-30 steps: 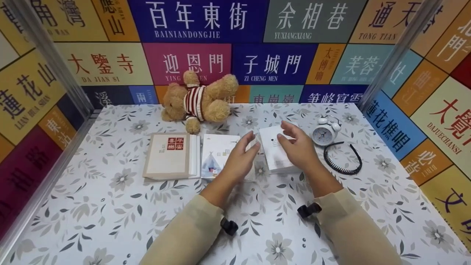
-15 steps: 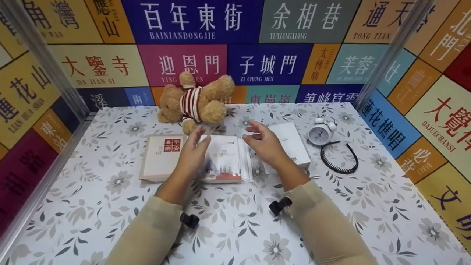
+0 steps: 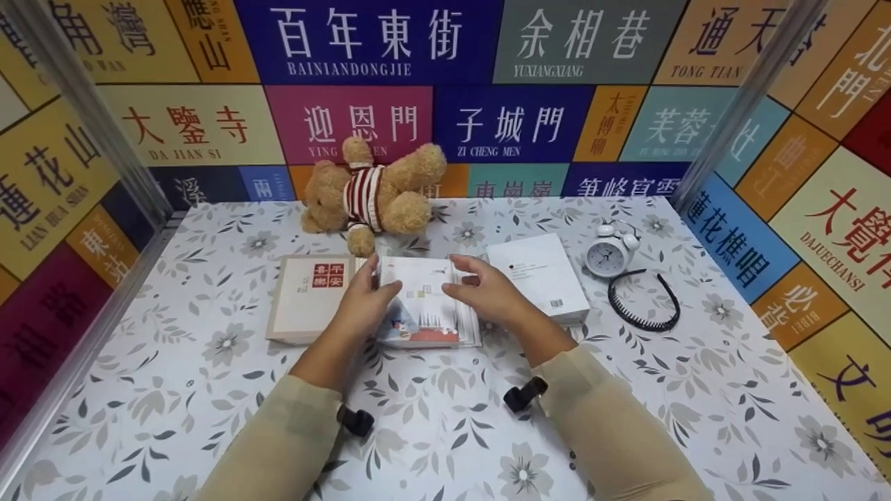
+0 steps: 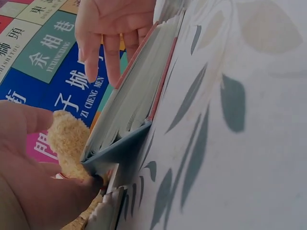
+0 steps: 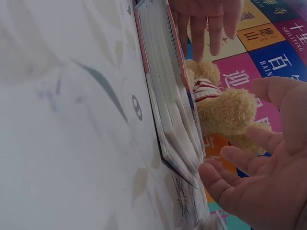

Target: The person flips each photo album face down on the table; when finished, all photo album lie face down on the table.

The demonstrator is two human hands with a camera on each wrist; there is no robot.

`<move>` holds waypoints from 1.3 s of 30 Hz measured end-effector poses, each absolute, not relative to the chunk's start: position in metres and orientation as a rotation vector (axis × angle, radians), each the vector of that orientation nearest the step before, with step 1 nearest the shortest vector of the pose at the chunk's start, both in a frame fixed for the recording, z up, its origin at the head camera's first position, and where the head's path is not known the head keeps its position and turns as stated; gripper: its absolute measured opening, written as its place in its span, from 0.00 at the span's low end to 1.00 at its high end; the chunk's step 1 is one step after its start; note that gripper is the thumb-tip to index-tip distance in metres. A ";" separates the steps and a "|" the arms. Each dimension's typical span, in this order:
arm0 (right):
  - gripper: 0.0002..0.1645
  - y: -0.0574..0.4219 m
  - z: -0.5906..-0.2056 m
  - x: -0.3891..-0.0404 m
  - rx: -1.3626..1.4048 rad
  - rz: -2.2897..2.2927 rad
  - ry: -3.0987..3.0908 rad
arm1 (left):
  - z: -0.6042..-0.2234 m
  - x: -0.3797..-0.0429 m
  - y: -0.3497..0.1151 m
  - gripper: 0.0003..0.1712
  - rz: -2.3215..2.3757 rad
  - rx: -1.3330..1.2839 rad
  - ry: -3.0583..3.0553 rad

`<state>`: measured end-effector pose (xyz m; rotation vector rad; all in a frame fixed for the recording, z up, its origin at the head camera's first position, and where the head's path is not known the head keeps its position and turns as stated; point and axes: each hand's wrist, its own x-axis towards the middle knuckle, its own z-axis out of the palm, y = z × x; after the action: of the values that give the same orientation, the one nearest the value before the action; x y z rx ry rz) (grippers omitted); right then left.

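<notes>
An illustrated hardcover book [image 3: 421, 313] lies flat between my hands, its pages showing along the near edge [image 4: 136, 91] in the left wrist view. At its left side is my left hand [image 3: 362, 299], fingers fairly straight and the thumb close to the spine; whether it touches is hard to tell. My right hand [image 3: 487, 289] is at the opposite side, its thumb over the cover's right part and its fingers [image 5: 240, 167] relaxed beside the page edges. Neither hand grips the book. A beige book [image 3: 306, 299] with red square print lies left of it, and a white book [image 3: 546, 275] lies right.
Behind the books a teddy bear [image 3: 372, 195] in a striped shirt lies on its side. A white alarm clock [image 3: 609, 250] and a black headband [image 3: 644, 323] are at the right. Printed panels [image 3: 348, 42] enclose the flowered tabletop [image 3: 452, 431] at the back and sides.
Both hands have moved left, the right one from the white book to the illustrated book's right side. Over the last half second, they have come down closer to it.
</notes>
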<state>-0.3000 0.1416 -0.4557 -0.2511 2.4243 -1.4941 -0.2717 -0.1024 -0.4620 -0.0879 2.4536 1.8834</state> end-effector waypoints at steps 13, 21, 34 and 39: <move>0.53 0.138 -0.460 -0.292 -0.470 -0.944 2.558 | -0.472 -0.271 -0.101 0.50 1.605 -0.135 2.507; 0.53 0.135 -0.460 -0.290 -0.466 -0.911 2.559 | -0.468 -0.272 -0.102 0.49 1.614 -0.163 2.474; 0.50 0.134 -0.450 -0.283 -0.460 -1.066 2.511 | -0.451 -0.266 -0.094 0.44 2.056 -0.105 2.221; 0.47 0.133 -0.444 -0.279 -0.476 -1.264 2.406 | -0.439 -0.260 -0.092 0.38 2.188 -0.035 2.056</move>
<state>-0.2792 0.1328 -0.4438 -0.4763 2.4056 -1.2642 -0.2595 -0.0923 -0.4392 -0.0345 2.0557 2.1884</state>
